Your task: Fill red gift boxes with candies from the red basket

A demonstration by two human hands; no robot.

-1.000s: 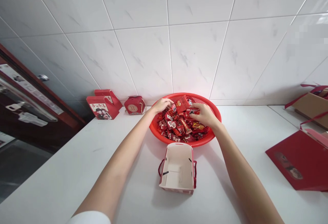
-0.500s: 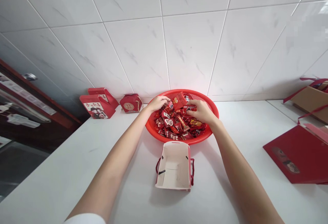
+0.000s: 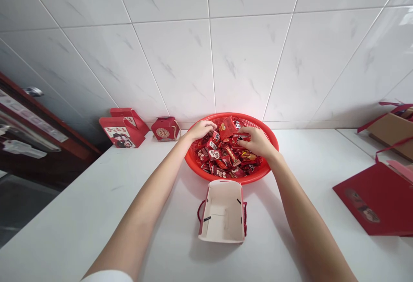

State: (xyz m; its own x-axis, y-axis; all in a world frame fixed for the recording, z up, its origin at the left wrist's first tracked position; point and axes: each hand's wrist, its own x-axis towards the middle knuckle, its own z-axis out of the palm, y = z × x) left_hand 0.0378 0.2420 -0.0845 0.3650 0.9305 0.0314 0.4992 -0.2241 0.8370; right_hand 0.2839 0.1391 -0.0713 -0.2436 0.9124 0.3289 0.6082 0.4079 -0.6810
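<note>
A red plastic basket (image 3: 274,144) against the wall holds a heap of red-wrapped candies (image 3: 226,155). Over its left side is my left hand (image 3: 203,130), its fingers curled down at the candies, the tips partly hidden. My right hand (image 3: 256,141) reaches in from the right, thumb and fingers bent around a red wrapped candy (image 3: 244,137) at the back of the heap. In front of the basket stands an open box (image 3: 222,215), white inside, with dark red cord handles at its sides and nothing in it.
Two red printed boxes (image 3: 121,133) and a small dark red box (image 3: 164,129) stand along the wall at the left. To the right are a large red box (image 3: 376,198) and a brown carton (image 3: 392,129) with red ribbons. White tiles rise behind the white tabletop (image 3: 84,200).
The view has shifted slightly. My right hand's fingers have closed a little over the candies; my left hand has barely moved.
</note>
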